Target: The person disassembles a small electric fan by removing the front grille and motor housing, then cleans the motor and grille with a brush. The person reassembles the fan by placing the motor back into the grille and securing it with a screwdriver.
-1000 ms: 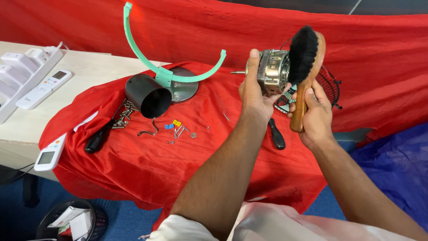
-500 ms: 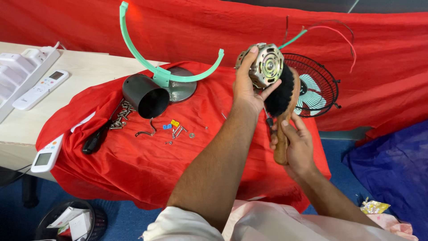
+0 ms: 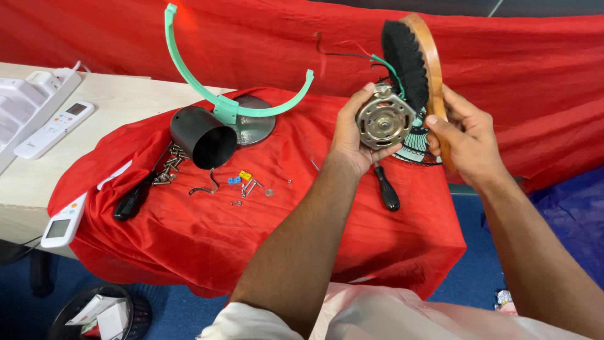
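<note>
Red cloth (image 3: 189, 233): one motor (image 3: 382, 121), one brush (image 3: 415, 60).

You have one view only, from the camera worn on your head, looking forward and steeply down past your chest and along both forearms, so no second view shares any of the scene. It sits close: your left hand (image 3: 352, 135) and right hand (image 3: 462, 135) fill the upper middle of the frame at arm's reach, while the table (image 3: 113, 135) under its red cloth (image 3: 251, 226) runs from the left edge to the centre below them. Further ahead the view ends at a red backdrop (image 3: 251, 44), and at the bottom edge it takes in blue floor (image 3: 465, 252).
</note>
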